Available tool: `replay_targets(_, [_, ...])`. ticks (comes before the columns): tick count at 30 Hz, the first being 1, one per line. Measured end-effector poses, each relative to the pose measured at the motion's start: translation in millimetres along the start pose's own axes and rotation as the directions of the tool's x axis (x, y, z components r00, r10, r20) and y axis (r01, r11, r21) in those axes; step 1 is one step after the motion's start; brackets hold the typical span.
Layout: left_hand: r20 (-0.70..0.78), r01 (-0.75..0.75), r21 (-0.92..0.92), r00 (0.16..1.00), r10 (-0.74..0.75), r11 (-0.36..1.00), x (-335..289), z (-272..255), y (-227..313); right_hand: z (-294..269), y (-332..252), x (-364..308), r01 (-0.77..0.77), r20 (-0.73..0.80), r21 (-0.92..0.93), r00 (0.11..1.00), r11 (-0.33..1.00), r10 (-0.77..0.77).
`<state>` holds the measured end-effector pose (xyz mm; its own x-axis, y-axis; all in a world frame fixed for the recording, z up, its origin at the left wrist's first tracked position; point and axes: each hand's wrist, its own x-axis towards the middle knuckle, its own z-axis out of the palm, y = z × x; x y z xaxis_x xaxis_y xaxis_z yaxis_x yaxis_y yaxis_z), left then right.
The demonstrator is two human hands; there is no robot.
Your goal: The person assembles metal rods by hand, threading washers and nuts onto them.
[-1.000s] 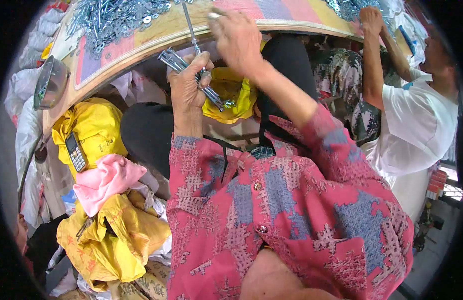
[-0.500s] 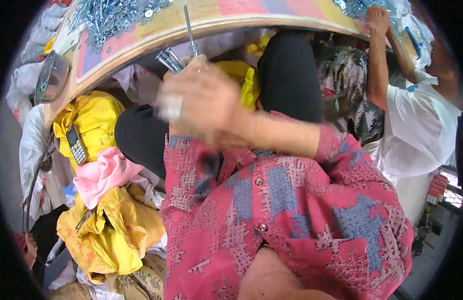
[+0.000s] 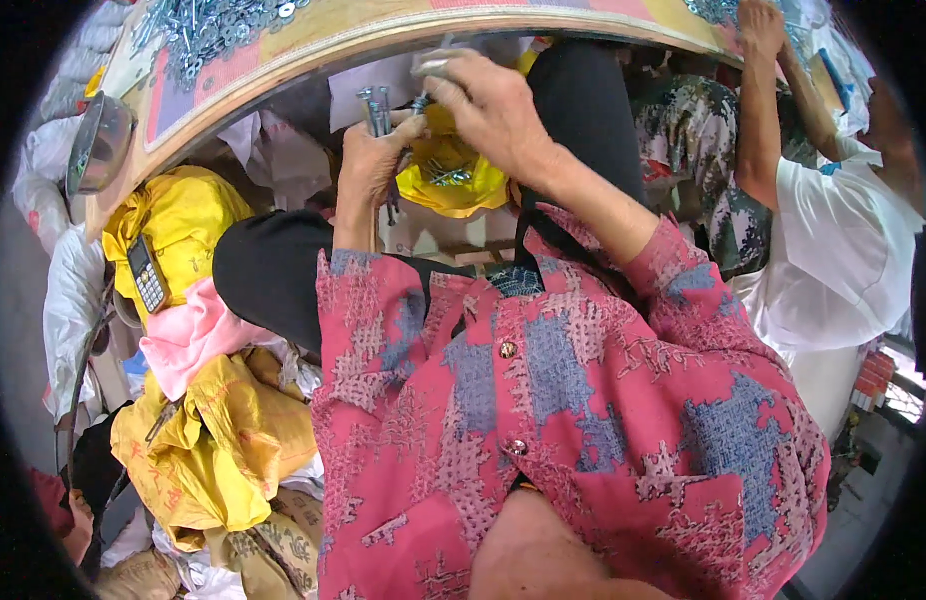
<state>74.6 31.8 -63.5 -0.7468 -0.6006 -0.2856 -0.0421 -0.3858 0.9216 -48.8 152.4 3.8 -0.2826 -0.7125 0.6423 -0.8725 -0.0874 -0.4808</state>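
My left hand (image 3: 368, 158) is closed round several metal bolts (image 3: 376, 108), heads up, with their shanks showing below the fist. At its thumb and fingertip stands one more bolt (image 3: 420, 102) with washers or a nut on it. Over that bolt my right hand (image 3: 498, 105) reaches in from the right, fingers bent together and blurred at the tips; what they pinch I cannot make out. A pale wrap appears on one of its fingers. Below and between the hands hangs an open yellow bag (image 3: 453, 200) with bolts (image 3: 448, 172) inside.
A table (image 3: 328, 62) curves across the top, bearing heaps of loose bolts and washers (image 3: 218, 35). A clear bowl (image 3: 101, 145) stands at its left corner. Yellow sacks (image 3: 213, 440), a pink cloth (image 3: 198, 335) and a phone (image 3: 146, 272) lie at left. A co-worker (image 3: 833, 240) sits at right.
My hands were together and blurred, with a long bolt upright above them. Now they are apart, the right hand higher and to the right, and the yellow bag's contents show.
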Motion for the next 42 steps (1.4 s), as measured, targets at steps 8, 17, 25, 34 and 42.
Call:
replay_targets(8, [0.185, 0.14, 0.196, 0.967, -0.177, 0.971, 8, 12, -12, 9, 62, -10, -0.36, 0.31, 0.18, 0.904, 0.915, 0.294])
replay_targets(17, [0.528, 0.347, -0.21, 0.827, -0.193, 0.914, -56, 43, -7, -25, 35, -5, -0.698, 0.841, 0.393, 0.536, 0.598, 0.074])
replay_targets(25, [0.55, 0.382, -0.445, 0.831, -0.091, 0.81, -114, 61, -18, -47, 34, -12, -0.772, 0.873, 0.25, 0.441, 0.584, 0.208])
replay_targets(34, [0.462, 0.362, -0.38, 0.872, -0.164, 0.851, -125, 73, -26, -53, 7, -28, -0.807, 0.923, 0.304, 0.38, 0.507, 0.051])
replay_targets(42, [0.418, 0.344, -0.204, 0.877, -0.237, 0.916, -132, 62, -21, -60, 20, 0, -0.67, 0.715, 0.357, 0.645, 0.651, 0.271])
